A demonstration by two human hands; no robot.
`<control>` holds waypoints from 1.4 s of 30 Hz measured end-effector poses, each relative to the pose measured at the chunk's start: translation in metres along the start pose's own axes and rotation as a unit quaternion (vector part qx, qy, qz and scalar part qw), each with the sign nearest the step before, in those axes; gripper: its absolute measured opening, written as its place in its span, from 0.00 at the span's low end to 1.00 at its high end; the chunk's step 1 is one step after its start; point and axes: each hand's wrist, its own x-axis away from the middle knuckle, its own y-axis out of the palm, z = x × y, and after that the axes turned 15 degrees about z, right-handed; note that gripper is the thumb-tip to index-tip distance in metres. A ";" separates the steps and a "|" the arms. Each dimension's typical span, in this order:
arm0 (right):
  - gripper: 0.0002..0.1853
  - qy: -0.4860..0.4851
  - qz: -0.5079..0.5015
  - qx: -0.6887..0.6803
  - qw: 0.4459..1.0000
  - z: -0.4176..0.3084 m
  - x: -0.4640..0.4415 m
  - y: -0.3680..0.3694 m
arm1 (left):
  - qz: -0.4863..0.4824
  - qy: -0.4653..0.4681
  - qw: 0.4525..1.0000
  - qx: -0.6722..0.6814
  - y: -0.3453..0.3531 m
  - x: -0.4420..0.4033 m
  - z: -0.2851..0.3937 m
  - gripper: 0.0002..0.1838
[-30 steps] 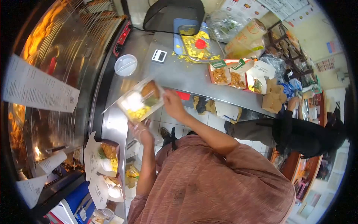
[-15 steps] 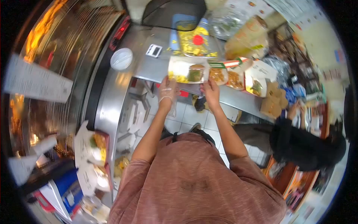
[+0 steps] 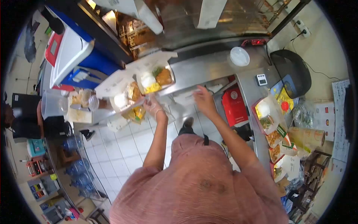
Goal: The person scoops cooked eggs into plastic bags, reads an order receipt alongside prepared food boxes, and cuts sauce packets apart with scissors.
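Note:
My left hand (image 3: 154, 108), in a clear glove, is at the counter's front edge, close to an open meal box (image 3: 125, 95) with rice and fried food; whether it touches the box is unclear. My right hand (image 3: 204, 100) is over the floor gap with its fingers apart and nothing in them. Beside the first box, another open box (image 3: 156, 79) holds rice, fried chicken, greens and yellow pieces. On the right counter lies a box with rice and greens (image 3: 264, 115), next to boxes of fried pieces (image 3: 274, 139).
A glass-fronted warmer (image 3: 186, 22) runs behind the steel counter (image 3: 201, 67). A round lid (image 3: 239, 56) and white timer (image 3: 261, 79) lie at the right. At the left are a blue cooler (image 3: 84, 56), clear tubs (image 3: 54, 103) and a person in black (image 3: 28, 119).
The view has turned left. Both hands have let go of the meal box, which now rests on the right counter, and have moved towards the boxes by the warmer.

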 end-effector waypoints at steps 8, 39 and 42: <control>0.13 -0.124 -0.002 0.151 0.981 -0.016 -0.064 0.113 | -0.048 0.008 0.989 0.141 0.029 -0.028 -0.015 0.21; 0.17 -0.281 0.070 -0.287 0.913 -0.393 -0.163 -0.104 | -0.473 -0.208 0.856 0.005 0.046 0.043 0.013 0.35; 0.11 -0.319 0.119 -0.311 0.887 -0.368 -0.137 -0.128 | -0.444 -0.234 0.865 0.015 0.025 0.031 0.012 0.26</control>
